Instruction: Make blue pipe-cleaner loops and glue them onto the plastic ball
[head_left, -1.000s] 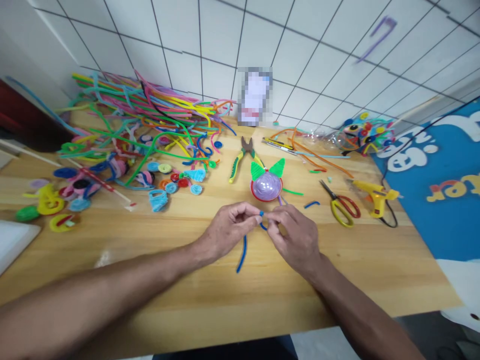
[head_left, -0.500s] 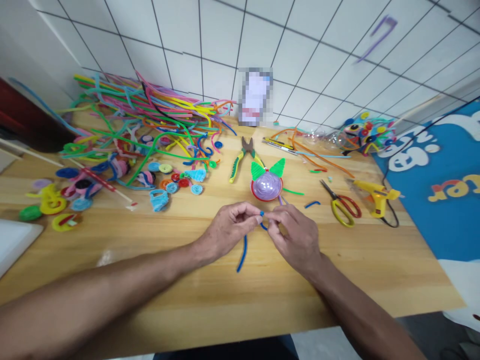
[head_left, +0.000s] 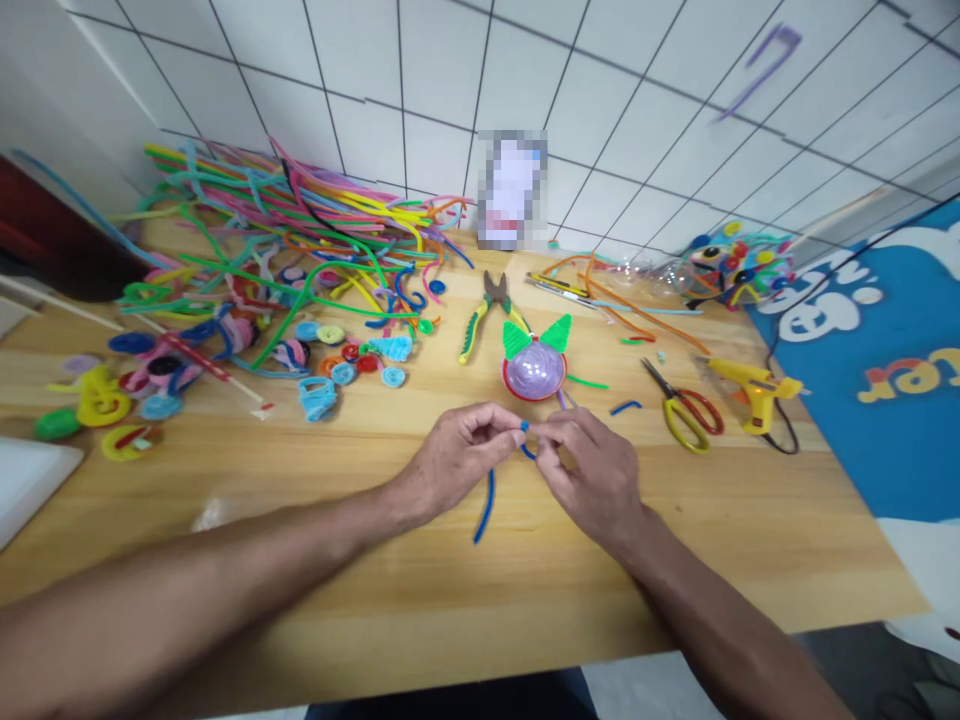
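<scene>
Over the middle of the desk (head_left: pixel 405 625): left hand (head_left: pixel 461 455) and right hand (head_left: pixel 592 465), near one another, fingertips of each pinched closed on a blue pipe cleaner (head_left: pixel 525 427). Off to the right: scissors (head_left: pixel 684 413), red and yellow handles; yellow glue gun (head_left: pixel 757 388). Just beyond: one purple ball (head_left: pixel 535 371), red rim, two green ears (head_left: pixel 516 341). Behind it: pliers (head_left: pixel 473 330), handles spread. Farthest: blurred phone (head_left: pixel 512 190), upright at the tiled wall (head_left: pixel 622 110).

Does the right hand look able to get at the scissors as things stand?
Likely yes: the scissors lie just right of the right hand, with bare table between, though it is pinching a blue strip.
</scene>
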